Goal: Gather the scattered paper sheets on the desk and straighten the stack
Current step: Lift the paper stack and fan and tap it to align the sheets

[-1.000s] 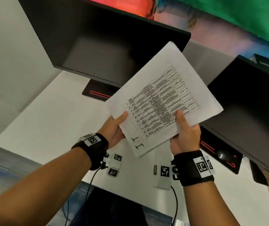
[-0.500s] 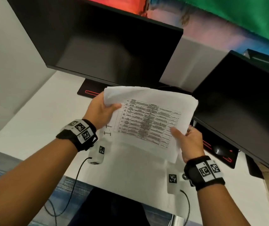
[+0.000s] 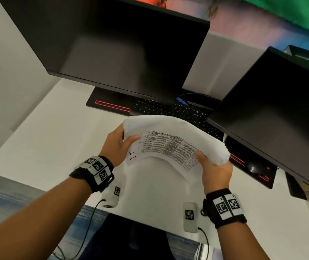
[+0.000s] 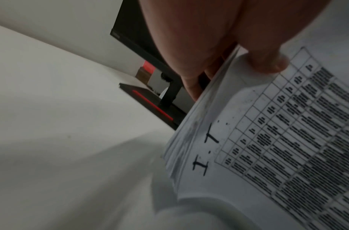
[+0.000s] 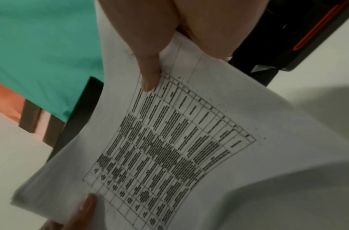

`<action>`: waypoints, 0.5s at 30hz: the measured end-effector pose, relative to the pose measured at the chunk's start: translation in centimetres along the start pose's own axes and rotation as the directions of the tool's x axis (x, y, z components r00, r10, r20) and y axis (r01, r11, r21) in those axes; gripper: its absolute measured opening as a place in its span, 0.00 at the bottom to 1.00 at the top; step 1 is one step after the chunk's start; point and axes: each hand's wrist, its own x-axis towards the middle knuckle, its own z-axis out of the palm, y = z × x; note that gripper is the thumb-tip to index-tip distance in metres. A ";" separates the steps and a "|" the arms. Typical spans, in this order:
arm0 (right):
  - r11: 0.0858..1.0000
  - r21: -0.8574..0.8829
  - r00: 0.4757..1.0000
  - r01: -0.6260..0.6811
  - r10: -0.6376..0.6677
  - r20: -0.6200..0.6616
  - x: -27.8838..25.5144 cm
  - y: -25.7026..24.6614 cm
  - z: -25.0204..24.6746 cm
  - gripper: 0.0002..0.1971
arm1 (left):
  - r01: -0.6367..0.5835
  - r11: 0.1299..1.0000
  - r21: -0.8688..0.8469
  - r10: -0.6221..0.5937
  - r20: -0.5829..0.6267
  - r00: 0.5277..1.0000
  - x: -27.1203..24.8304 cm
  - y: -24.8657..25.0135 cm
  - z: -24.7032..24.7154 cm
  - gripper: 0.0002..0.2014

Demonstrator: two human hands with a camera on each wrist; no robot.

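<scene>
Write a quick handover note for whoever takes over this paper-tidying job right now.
Left hand: grips the left edge of the paper stack, thumb on top.
Right hand: grips the right edge, thumb on the printed table.
The stack is held above the white desk, bowed upward between both hands, in front of the keyboard.
Done: the sheets are gathered into one bundle; no loose sheets show on the desk.
Left: the left wrist view shows the sheet edges still fanned at the left side, so tap them flush on the desk and lay the stack down flat.

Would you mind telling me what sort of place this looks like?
Most likely an office workstation: two dark monitors stand on a white desk, with a keyboard between them and printed sheets in hand.
</scene>
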 end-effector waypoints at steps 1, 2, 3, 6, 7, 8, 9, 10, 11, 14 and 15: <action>1.000 0.003 1.000 0.021 -0.021 0.008 -0.1 -0.2 -0.3 0.17 | 0.003 1.000 -0.004 -0.003 0.013 1.000 0.0 0.2 -0.3 0.14; 0.999 -0.011 0.999 0.033 -0.033 0.019 -0.2 -0.2 -0.6 0.17 | 0.012 1.000 0.006 -0.012 0.043 0.999 -0.1 0.0 -0.6 0.13; 0.999 -0.035 0.999 0.038 -0.037 0.038 -0.4 -0.2 -0.9 0.17 | 0.017 0.999 0.031 -0.019 0.078 0.997 -0.2 -0.5 -0.8 0.11; 0.999 -0.034 0.995 0.031 -0.028 0.097 -1.0 -0.1 -1.1 0.17 | -0.007 1.000 0.003 0.007 0.103 0.995 -0.9 -0.8 -1.3 0.16; 0.999 0.006 0.994 0.040 -0.040 0.099 -0.9 -0.3 -1.0 0.17 | -0.037 0.997 -0.067 0.041 0.065 0.997 -0.9 -0.3 -1.3 0.20; 0.997 0.056 0.994 0.054 -0.060 0.092 -0.8 -0.5 -0.9 0.16 | -0.074 0.989 -0.128 0.077 0.021 0.997 -0.9 0.4 -1.1 0.21; 0.993 0.097 0.994 0.067 -0.075 0.075 -0.7 -0.7 -0.7 0.15 | -0.109 0.980 -0.168 0.107 -0.023 0.994 -0.9 1.1 -0.8 0.21; 0.989 0.122 0.995 0.081 -0.087 0.052 -0.6 -0.8 -0.5 0.13 | -0.129 0.973 -0.189 0.118 -0.068 0.991 -0.8 1.8 -0.4 0.18; 0.987 0.134 0.996 0.086 -0.090 0.026 -0.5 -0.9 -0.3 0.10 | -0.135 0.971 -0.200 0.113 -0.118 0.987 -0.6 2.2 -0.1 0.15; 0.985 0.153 0.997 0.078 -0.074 -0.036 -0.5 -1.0 0.1 0.07 | -0.114 0.966 -0.232 0.065 -0.208 0.976 -0.3 2.8 0.5 0.07; 0.985 0.150 0.996 0.082 -0.075 -0.052 -0.4 -1.1 0.2 0.06 | -0.109 0.963 -0.248 0.055 -0.213 0.975 -0.3 2.9 0.6 0.07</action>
